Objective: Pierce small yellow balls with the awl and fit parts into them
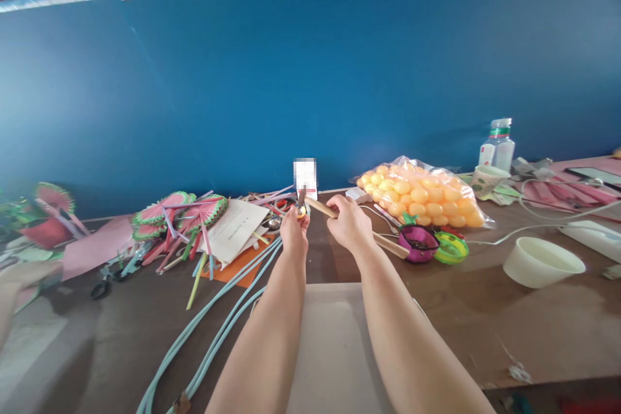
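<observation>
While blue panelling (310, 77) backs the brown table (485, 343), a likely hammer (321, 207) is held

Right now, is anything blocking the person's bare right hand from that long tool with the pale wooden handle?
Nothing visible does: the bare right hand holds the long, pale wooden handle directly. The bare left hand is by the tool's dark end, apart from the right hand.

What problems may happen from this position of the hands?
The wooden handle in the right hand reaches close to the purple container, so swinging it might knock that over. The left hand is right beside the tool's dark head, so it might get pinched or struck.
</observation>
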Tool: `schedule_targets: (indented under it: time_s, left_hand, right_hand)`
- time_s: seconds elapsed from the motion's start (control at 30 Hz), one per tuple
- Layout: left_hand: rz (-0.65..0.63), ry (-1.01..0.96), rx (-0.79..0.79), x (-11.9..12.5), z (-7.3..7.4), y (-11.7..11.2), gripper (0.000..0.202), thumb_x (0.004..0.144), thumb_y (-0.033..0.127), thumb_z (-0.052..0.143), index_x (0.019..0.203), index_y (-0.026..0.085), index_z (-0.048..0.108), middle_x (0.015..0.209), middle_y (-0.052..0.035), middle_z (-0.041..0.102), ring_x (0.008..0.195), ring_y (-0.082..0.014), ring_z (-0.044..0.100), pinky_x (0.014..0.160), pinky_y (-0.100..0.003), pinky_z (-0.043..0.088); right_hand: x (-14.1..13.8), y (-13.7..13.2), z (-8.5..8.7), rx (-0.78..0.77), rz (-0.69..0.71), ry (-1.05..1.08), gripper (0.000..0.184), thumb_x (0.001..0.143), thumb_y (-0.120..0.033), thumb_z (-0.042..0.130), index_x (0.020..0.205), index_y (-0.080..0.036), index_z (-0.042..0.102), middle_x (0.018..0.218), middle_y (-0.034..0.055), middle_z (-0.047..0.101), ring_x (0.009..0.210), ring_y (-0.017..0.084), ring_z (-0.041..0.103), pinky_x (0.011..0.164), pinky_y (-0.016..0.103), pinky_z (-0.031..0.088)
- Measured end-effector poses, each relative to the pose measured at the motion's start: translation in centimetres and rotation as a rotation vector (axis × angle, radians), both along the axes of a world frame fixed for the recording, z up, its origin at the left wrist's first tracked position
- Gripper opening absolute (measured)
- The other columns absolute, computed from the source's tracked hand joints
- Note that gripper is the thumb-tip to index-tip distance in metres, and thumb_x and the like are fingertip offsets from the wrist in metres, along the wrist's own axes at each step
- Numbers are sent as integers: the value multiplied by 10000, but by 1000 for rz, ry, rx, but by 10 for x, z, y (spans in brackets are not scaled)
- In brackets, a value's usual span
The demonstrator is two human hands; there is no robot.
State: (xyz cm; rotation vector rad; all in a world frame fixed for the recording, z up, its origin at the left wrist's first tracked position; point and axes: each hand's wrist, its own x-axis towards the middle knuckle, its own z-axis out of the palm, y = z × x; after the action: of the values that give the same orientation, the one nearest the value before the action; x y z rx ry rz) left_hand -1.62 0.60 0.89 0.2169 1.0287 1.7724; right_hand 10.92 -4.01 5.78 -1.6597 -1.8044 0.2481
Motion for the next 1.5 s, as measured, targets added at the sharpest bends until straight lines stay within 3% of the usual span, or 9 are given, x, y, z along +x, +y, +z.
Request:
schedule_targets:
  time_s: [0.1, 0.3, 0.5, 0.7, 0.87, 1.03, 1.2, 1.4, 1.5]
  left_hand:
    - [1, -16, 3, 0, -1, 0, 98, 865, 164, 555, 955, 149, 591, 712, -14, 565, 574, -71, 566, 625, -192, 518]
    - [9, 2, 19, 1, 1, 0, 106, 880, 216, 562, 939, 132, 589, 758, -30, 576, 598, -78, 571, 643, -213, 518]
    - [16, -23, -4, -1, -2, 2, 131, 874, 155, 539, 986, 146, 606, 730, -15, 554, 581, -71, 553, 644, -207, 518]
    - [26, -22, 12, 0, 1, 0, 109, 883, 195, 552, 958, 127, 594, 756, -35, 571, 600, -79, 569, 626, -203, 522]
    - [32, -22, -2, 0, 1, 0, 110, 868, 144, 544, 964, 136, 597, 743, -23, 559, 584, -74, 564, 633, -207, 527]
    - [34, -34, 18, 0, 1, 1, 92, 883, 194, 553, 941, 130, 585, 760, -32, 572, 603, -79, 576, 632, -206, 530]
    - [39, -46, 21, -1, 0, 0, 80, 883, 188, 550, 934, 139, 587, 718, -13, 543, 585, -77, 564, 642, -211, 533]
    - [39, -34, 27, 0, 0, 1, 91, 878, 201, 558, 923, 126, 581, 755, -36, 568, 604, -84, 573, 647, -220, 533]
    - [33, -17, 18, -1, 0, 1, 81, 871, 161, 541, 935, 137, 586, 739, -23, 558, 591, -78, 563, 647, -217, 530]
  right_hand:
    - [-1, 0, -1, -41, 12, -26, 274, 752, -134, 516, 965, -281, 607, 1026, 17, 600, 791, 170, 596, 646, 274, 391]
    - [0, 0, 1, 36, -25, 28, 300, 766, -154, 500, 1021, -284, 589, 1086, 23, 593, 855, 182, 589, 660, 277, 393]
    - [0, 1, -1, -66, 11, -30, 271, 750, -142, 515, 969, -271, 607, 1033, 22, 600, 818, 175, 591, 663, 279, 385]
    - [1, 1, 0, 7, -27, 16, 302, 766, -163, 507, 1032, -284, 586, 1075, 27, 594, 849, 186, 595, 665, 284, 388]
    - [2, 2, -3, -61, 4, -25, 259, 744, -154, 521, 951, -289, 596, 1014, 10, 595, 807, 185, 593, 664, 291, 389]
    - [2, 2, 0, -3, -45, 19, 295, 754, -163, 512, 1013, -285, 584, 1075, 23, 588, 864, 188, 597, 673, 288, 396]
    - [2, 1, 0, -66, -8, -18, 275, 739, -143, 516, 960, -279, 607, 1020, 20, 598, 822, 186, 597, 668, 289, 395]
    - [2, 1, -1, 20, -35, 27, 297, 764, -165, 505, 1020, -288, 592, 1075, 25, 589, 875, 190, 596, 688, 289, 413]
    - [1, 1, -1, -20, 4, -8, 286, 752, -152, 512, 989, -283, 603, 1050, 22, 592, 830, 181, 597, 675, 286, 410]
